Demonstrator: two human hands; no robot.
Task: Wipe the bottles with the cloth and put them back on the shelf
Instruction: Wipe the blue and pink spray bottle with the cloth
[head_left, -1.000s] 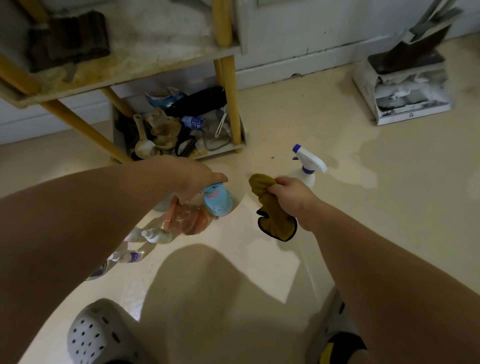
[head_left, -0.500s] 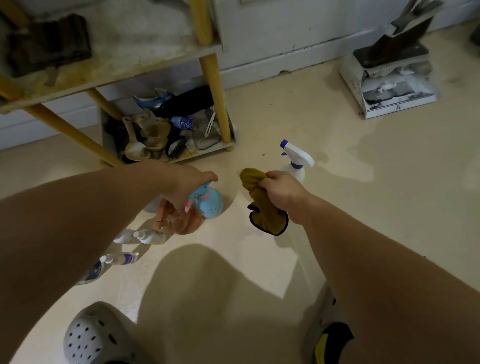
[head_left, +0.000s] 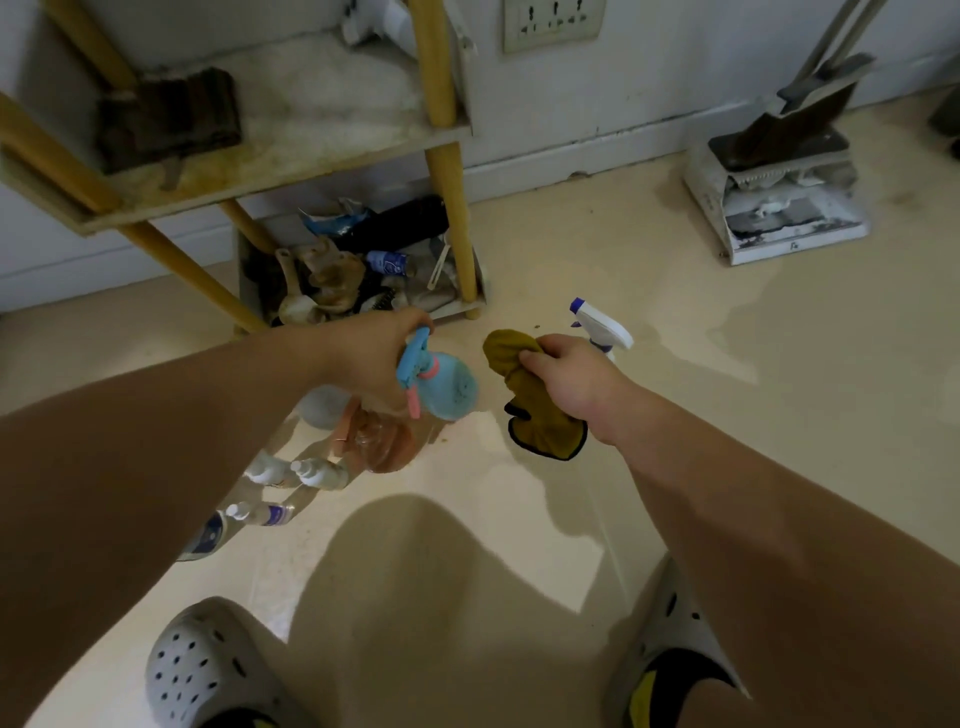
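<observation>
Left hand (head_left: 374, 358) grasps the blue spray bottle (head_left: 453, 387) by its trigger head, clear of the floor (head_left: 519, 519). Long axis is tilted: head up by the hand, round body swung right toward the other hand. Right hand (head_left: 569, 376) is clenched round the bunched mustard cloth (head_left: 540, 421), with the loose end hanging below the fist. Cloth and bottle body are just beside each other, small gap, no contact. Judgement: the wipe is next, and the cloth only has to travel left across that gap, so the right hand is the mover while the left holds and turns. The shelf (head_left: 291, 150) lies ahead and left, so the left hand is nearer for the return. Its middle board is mostly bare on the near side. The yellow post (head_left: 457, 218) stands just ahead of the bottle and is the edge to miss. The bottom tier (head_left: 451, 310) is cluttered. Directly below the left forearm stand a peach bottle (head_left: 387, 444) and small white bottles (head_left: 318, 473), so don't drop the elbow. A white spray bottle (head_left: 602, 330) stands just behind the right fist. Floor is open to the right, with the dustpan (head_left: 795, 228) well apart.
</observation>
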